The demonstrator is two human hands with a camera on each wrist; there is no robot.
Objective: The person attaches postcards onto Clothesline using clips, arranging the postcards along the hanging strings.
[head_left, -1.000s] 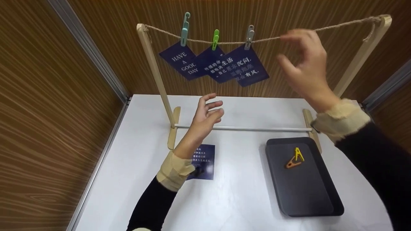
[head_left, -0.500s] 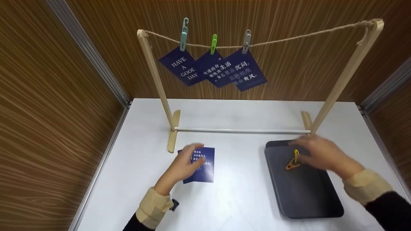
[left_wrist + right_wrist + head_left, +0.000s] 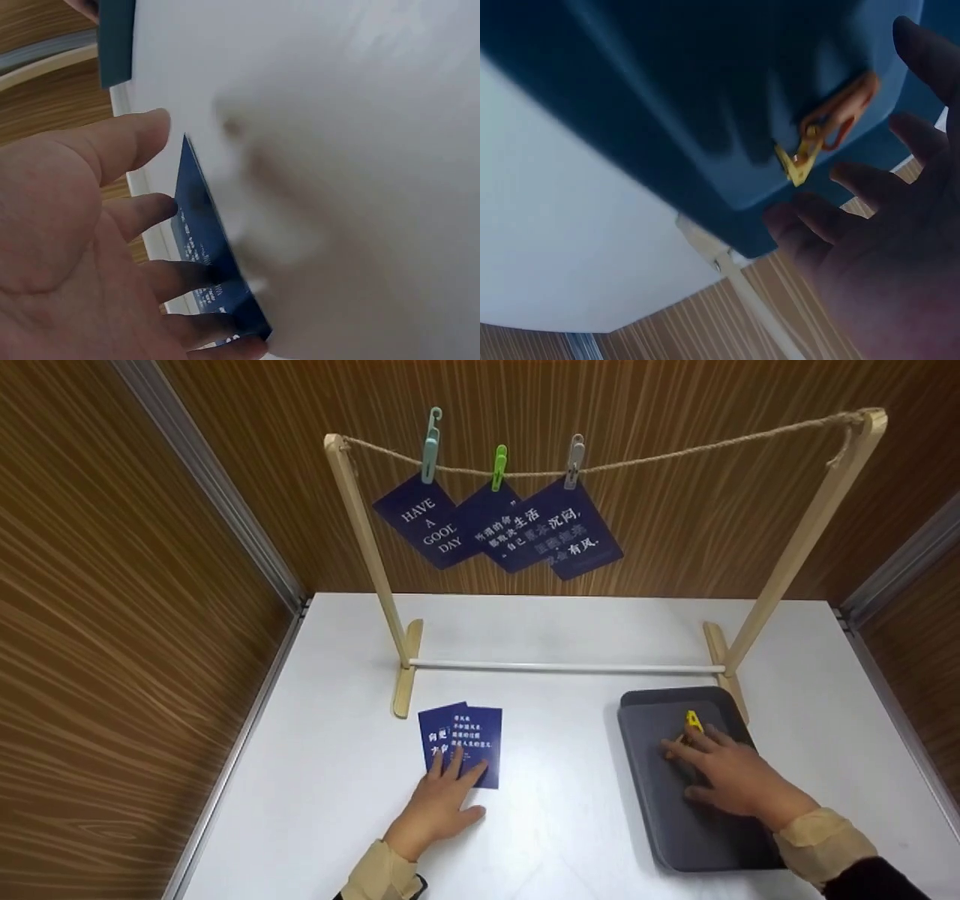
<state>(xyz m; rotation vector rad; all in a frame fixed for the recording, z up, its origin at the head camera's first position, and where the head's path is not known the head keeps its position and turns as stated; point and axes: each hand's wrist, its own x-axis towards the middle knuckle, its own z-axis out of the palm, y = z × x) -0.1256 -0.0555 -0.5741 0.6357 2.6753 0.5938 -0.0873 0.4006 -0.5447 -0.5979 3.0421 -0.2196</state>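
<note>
Two dark blue printed cards overlap on the white table, one at the left (image 3: 434, 721) and one on top at the right (image 3: 484, 735). My left hand (image 3: 439, 808) reaches over their lower part with fingers spread and fairly straight. In the left wrist view its fingertips lie at the blue card (image 3: 196, 225); nothing is gripped. My right hand (image 3: 735, 780) hovers over the dark grey tray (image 3: 701, 840), fingers extended beside a yellow clothespin (image 3: 694, 721). An orange clothespin (image 3: 851, 105) lies against the yellow one, mostly covered by fingers in the head view.
Behind stands a wooden frame (image 3: 806, 544) with a sagging rope (image 3: 697, 448). Three blue cards hang from it by a teal clothespin (image 3: 430, 457), a green clothespin (image 3: 499, 467) and a grey clothespin (image 3: 574, 461). A white bar (image 3: 562, 667) joins its feet.
My right hand has come down from the rope into the tray, near the clothespins. My left hand has dropped from mid-air onto the table cards. The hanging cards remain on the rope.
</note>
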